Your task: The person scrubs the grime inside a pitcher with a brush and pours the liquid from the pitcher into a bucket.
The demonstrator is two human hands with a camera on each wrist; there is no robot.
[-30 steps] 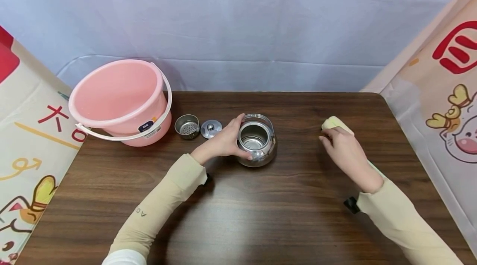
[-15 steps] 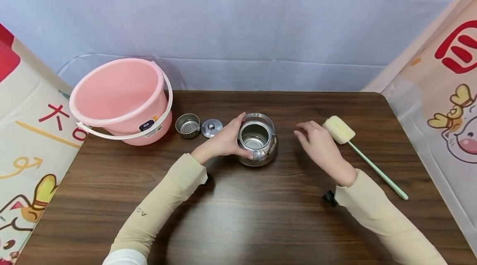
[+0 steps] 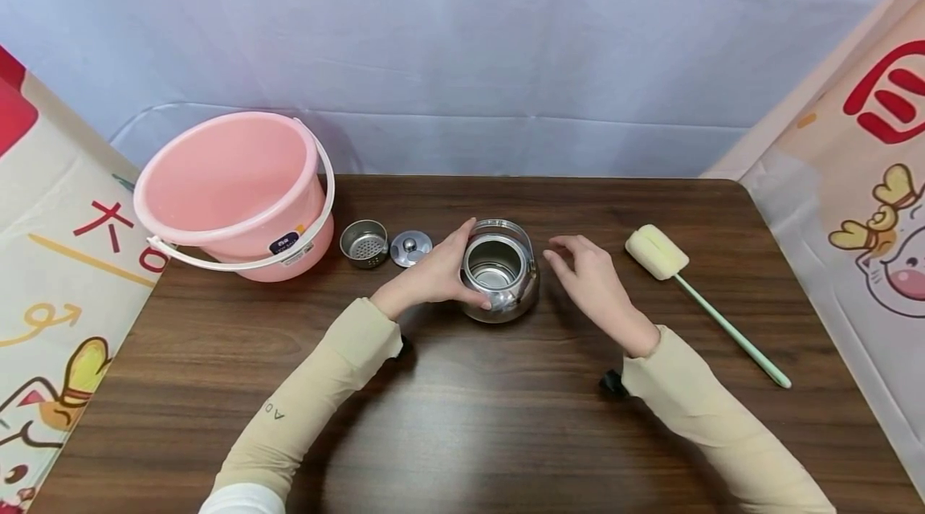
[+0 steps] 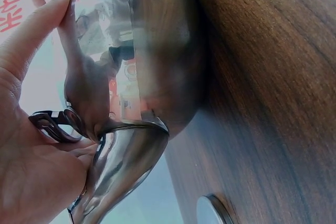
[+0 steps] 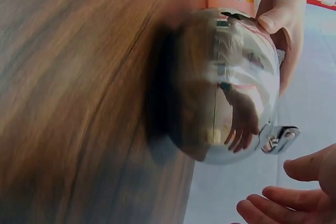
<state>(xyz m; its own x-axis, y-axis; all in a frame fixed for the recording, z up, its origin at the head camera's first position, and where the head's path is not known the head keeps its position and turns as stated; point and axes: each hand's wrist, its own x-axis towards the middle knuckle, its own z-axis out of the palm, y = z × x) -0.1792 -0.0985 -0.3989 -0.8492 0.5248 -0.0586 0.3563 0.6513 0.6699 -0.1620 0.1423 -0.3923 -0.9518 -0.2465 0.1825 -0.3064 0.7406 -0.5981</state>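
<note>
A shiny steel teapot (image 3: 515,301) stands lidless on the table, its mouth facing up and its hoop handle lying toward the far side. My left hand (image 3: 437,269) grips it from the left, thumb at the near rim and fingers on the far side. In the left wrist view the spout (image 4: 128,161) comes out beneath this hand. My right hand (image 3: 596,287) hovers just right of the teapot with fingers apart, holding nothing. Left of the teapot lie its knobbed lid (image 3: 410,246) and a perforated steel strainer (image 3: 364,246).
A pink bucket (image 3: 289,245) with a white handle stands at the back left. On the right lies a sponge bottle brush (image 3: 658,252) with a green handle (image 3: 737,332). A pale cloth (image 3: 462,56) hangs behind the table (image 3: 462,434).
My right hand has left the brush, which now lies fully in sight, and has moved left to the teapot's side. My left hand and the teapot stay put.
</note>
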